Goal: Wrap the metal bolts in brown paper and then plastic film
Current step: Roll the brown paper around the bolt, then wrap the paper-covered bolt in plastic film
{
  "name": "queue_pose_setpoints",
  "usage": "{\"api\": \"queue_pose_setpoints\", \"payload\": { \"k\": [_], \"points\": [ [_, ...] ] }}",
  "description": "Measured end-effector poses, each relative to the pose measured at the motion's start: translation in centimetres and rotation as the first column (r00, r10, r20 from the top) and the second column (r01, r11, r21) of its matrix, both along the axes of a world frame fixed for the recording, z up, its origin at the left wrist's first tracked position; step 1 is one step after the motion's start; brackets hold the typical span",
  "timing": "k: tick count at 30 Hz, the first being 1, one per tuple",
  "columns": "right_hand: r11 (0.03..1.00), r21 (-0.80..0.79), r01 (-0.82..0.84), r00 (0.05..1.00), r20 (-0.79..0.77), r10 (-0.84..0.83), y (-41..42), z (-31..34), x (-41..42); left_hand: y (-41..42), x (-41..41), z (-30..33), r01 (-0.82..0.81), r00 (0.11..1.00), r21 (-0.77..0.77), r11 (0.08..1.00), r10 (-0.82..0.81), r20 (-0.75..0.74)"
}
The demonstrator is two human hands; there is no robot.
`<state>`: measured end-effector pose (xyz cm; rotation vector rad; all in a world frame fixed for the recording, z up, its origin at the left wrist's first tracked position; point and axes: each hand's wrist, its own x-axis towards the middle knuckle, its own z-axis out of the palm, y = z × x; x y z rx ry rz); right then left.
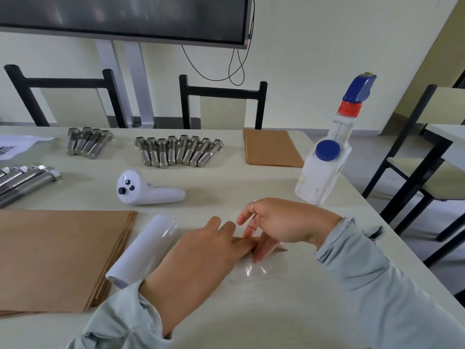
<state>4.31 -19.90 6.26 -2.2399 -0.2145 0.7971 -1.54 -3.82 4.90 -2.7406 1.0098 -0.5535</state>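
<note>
From the head camera, your left hand (pixel 201 250) lies flat with straight fingers over a small brown-paper parcel (pixel 278 250), pinning it to the pale table (pixel 226 187); only a brown corner and a strip of it show past your fingers, so I judge, rather than see, that a bolt is inside. Your right hand (pixel 281 222) curls over the parcel's right end, fingertips down on the clear plastic film sheet (pixel 256 269) that lies under and in front of it; whether they pinch the film or merely press it cannot be told. You appear to be at the film stage, so keep the left palm firm to stop the paper unrolling, draw the film taut over the end, then roll the parcel while smoothing wrinkles outward. Film clings to itself, so lift one edge at a time. The white roll with clear film (pixel 143 250) sits just beside your left wrist, touching the near stack of brown paper sheets (pixel 57 258); mind you do not nudge it. Unwrapped steel hex bolts (pixel 178 151) wait in rows at the far side, with a second brown paper stack (pixel 271 148), a white spray bottle with a blue trigger (pixel 327 162) and a white handheld controller (pixel 148 188) between.
</note>
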Motion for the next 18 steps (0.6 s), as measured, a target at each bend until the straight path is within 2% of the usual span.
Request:
{"api": "queue_pose_setpoints", "payload": {
  "k": [2,4,6,7,8,9,11,12,15,18],
  "points": [
    [0.999,0.043,-0.018,0.998,-0.056,0.020,-0.3,0.2,0.0,0.0,0.1,-0.3,-0.001,1.000,0.020,1.000,0.002,-0.021],
    [0.987,0.163,-0.012,0.996,-0.088,0.027,-0.8,0.6,-0.4,0.0,0.3,-0.1,-0.027,0.996,0.046,0.999,0.031,-0.079],
    [0.947,0.312,0.079,0.997,-0.038,-0.070,-2.1,1.2,-0.9,-0.4,0.1,0.3,0.007,0.999,0.028,1.000,-0.006,-0.042],
    [0.932,0.337,0.133,0.987,0.038,-0.155,-3.1,1.2,-1.2,-0.3,0.4,-0.4,0.010,0.996,0.016,1.000,-0.008,-0.090],
    [0.941,0.292,0.171,0.965,0.145,-0.220,-4.1,1.0,-1.6,-0.1,0.5,-1.3,-0.007,0.992,-0.018,1.000,0.005,-0.127],
    [0.970,0.167,0.179,0.944,0.249,-0.217,-5.1,0.6,-2.0,-0.2,0.4,-1.1,-0.034,0.989,-0.014,0.999,0.032,-0.148],
    [0.990,-0.071,0.121,0.950,0.296,-0.095,-6.0,-0.8,-2.9,-0.2,0.0,-0.4,-0.078,0.989,-0.009,0.997,0.076,-0.123],
    [0.990,-0.094,0.102,0.958,0.278,-0.072,-6.0,-1.7,-3.2,-0.3,0.1,-0.4,-0.079,0.989,-0.004,0.997,0.078,-0.128],
    [0.988,-0.010,0.156,0.946,0.290,-0.147,-5.3,-2.9,-3.5,-0.2,0.0,-0.9,-0.103,0.981,-0.061,0.993,0.092,-0.169],
    [0.982,0.029,0.184,0.943,0.277,-0.185,-5.3,-2.9,-3.4,-0.4,-0.3,-0.5,-0.152,0.970,-0.032,0.988,0.142,-0.197]
  ]
}}
